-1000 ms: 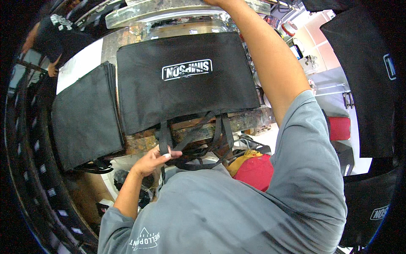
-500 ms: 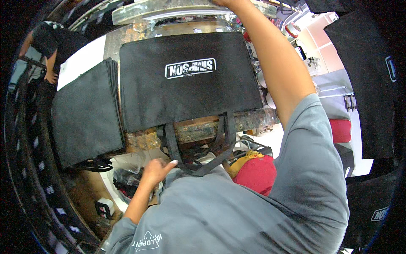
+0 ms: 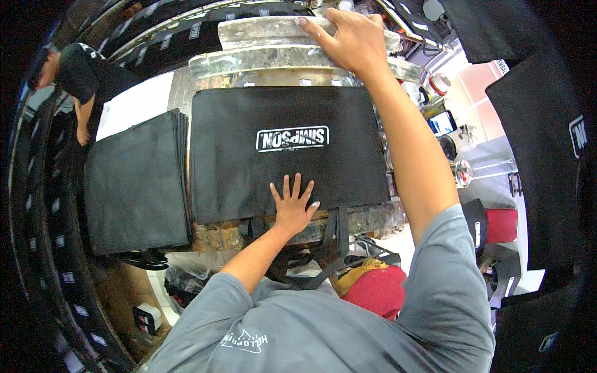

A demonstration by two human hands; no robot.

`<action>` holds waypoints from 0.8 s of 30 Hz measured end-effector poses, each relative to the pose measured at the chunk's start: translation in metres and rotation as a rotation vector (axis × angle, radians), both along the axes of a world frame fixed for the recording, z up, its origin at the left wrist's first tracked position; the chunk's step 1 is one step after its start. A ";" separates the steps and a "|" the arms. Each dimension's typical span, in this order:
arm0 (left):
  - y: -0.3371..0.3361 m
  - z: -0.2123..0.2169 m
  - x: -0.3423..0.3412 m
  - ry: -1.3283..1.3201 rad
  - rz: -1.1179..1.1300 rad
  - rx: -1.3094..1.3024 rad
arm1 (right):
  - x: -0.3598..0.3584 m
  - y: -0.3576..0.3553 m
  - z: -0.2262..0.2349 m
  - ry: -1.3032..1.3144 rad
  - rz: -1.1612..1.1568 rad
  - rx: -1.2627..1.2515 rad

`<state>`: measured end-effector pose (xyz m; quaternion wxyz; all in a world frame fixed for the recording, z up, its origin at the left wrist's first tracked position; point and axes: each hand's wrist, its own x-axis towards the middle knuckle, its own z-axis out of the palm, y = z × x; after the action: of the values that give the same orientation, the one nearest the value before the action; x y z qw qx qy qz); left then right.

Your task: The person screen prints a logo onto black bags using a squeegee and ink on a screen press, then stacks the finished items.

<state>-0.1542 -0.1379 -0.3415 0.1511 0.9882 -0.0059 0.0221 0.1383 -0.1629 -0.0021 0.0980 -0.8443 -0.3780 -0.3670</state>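
A black fabric bag [image 3: 230, 161] lies flat on the worktable, a white printed logo in a box on its upper face, upside down to me. Its black straps [image 3: 336, 239] hang over the near table edge. My left hand [image 3: 292, 208] rests palm down on the bag's near part, fingers spread. Beyond the bag, my right hand [image 3: 354, 40] grips a paint-stained frame [image 3: 261, 31], thumb on the near side and fingers curled over the bar. To the left lies a stack of black bags [image 3: 137, 186].
At the far left stands another person [image 3: 81, 74] in dark clothes beside a white surface [image 3: 134, 102]. A red round seat [image 3: 376, 292] is below the near table edge. Jars and a phone [image 3: 441, 123] sit at right. Black bags [image 3: 535, 155] hang or lie around the sides.
My left hand has moved from beside the straps up onto the bag and spread flat. My right hand and the frame now show more fully as the view has shifted.
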 end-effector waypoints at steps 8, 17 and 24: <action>0.013 0.004 0.007 -0.002 -0.041 -0.056 | -0.006 0.003 0.007 0.037 0.055 0.024; 0.020 0.006 0.012 0.068 -0.021 -0.064 | -0.020 0.007 0.018 0.211 0.087 0.070; 0.075 0.137 0.039 -0.154 0.248 -1.571 | -0.032 -0.015 -0.029 -0.022 0.073 0.055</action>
<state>-0.1151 -0.0628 -0.2045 0.7989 0.5819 0.1109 0.1044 0.1059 -0.1784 -0.0315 0.1305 -0.8230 -0.3991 -0.3826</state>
